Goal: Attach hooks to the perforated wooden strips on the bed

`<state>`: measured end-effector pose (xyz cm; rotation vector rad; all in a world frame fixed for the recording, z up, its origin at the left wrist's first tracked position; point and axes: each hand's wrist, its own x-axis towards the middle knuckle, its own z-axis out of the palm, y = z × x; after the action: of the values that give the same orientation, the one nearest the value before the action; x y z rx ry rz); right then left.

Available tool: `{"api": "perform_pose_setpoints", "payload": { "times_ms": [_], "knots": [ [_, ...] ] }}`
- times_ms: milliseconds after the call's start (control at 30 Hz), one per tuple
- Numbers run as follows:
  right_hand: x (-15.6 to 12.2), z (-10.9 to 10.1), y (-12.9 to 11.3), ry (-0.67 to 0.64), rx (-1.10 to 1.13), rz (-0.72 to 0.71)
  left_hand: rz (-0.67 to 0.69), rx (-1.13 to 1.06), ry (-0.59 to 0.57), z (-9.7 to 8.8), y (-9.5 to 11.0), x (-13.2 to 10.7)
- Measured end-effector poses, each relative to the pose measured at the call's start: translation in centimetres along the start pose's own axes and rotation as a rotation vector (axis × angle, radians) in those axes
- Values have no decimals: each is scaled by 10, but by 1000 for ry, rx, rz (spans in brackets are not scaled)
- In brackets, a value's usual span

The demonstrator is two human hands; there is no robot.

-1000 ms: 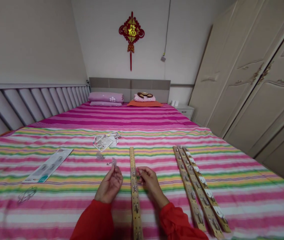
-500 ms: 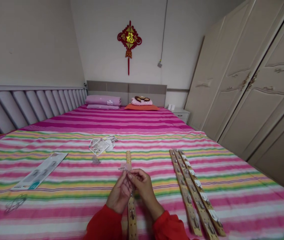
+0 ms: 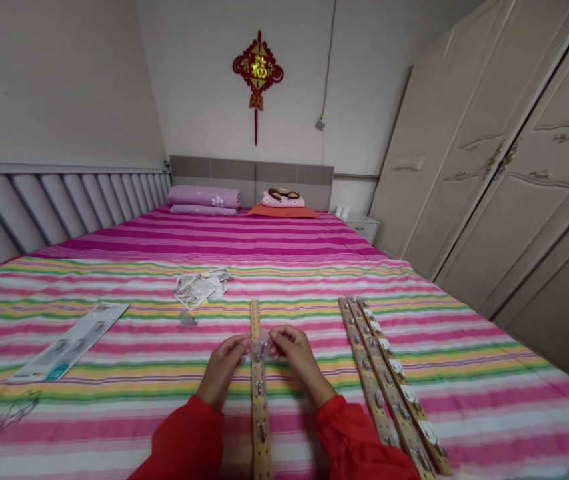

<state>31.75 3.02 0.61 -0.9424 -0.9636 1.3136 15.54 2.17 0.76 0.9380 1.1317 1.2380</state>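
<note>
A long wooden strip (image 3: 259, 400) with holes and small metal hooks lies lengthwise on the striped bedspread (image 3: 129, 373) in front of me. My left hand (image 3: 224, 367) and my right hand (image 3: 294, 357) meet over the strip. Both pinch a small clear hook piece (image 3: 261, 347) between their fingertips, just above the wood. Red sleeves cover both forearms.
Three more wooden strips (image 3: 389, 380) with hooks and white pads lie side by side at the right. A pile of clear packets (image 3: 199, 288) and a loose clear piece (image 3: 187, 320) lie ahead left. A printed card (image 3: 67, 343) lies far left. Wardrobe doors (image 3: 504, 167) stand to the right.
My hands came together over the strip, raised the clear piece, and have now lowered it close to the wood. The left hand carried the piece in from the left.
</note>
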Motion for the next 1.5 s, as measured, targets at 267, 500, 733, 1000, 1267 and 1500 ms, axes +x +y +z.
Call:
{"api": "perform_pose_setpoints", "payload": {
  "times_ms": [267, 500, 733, 1000, 1267, 1500],
  "knots": [
    [22, 7, 7, 14, 79, 27, 65, 124, -97, 8, 6, 27],
    [47, 9, 20, 105, 82, 41, 160, 199, -48, 6, 0, 52],
    [63, 4, 42, 66, 8, 2, 110, 209, 48, 5, -19, 78],
    [70, -2, 70, 59, 15, -3, 92, 243, 75, 5, -31, 87],
    [74, -3, 78, 65, 9, -4, 106, 256, 81, 4, -37, 91],
    [77, -3, 87, 95, -5, -17, 115, 246, 128, 3, -47, 96]
  ]
}}
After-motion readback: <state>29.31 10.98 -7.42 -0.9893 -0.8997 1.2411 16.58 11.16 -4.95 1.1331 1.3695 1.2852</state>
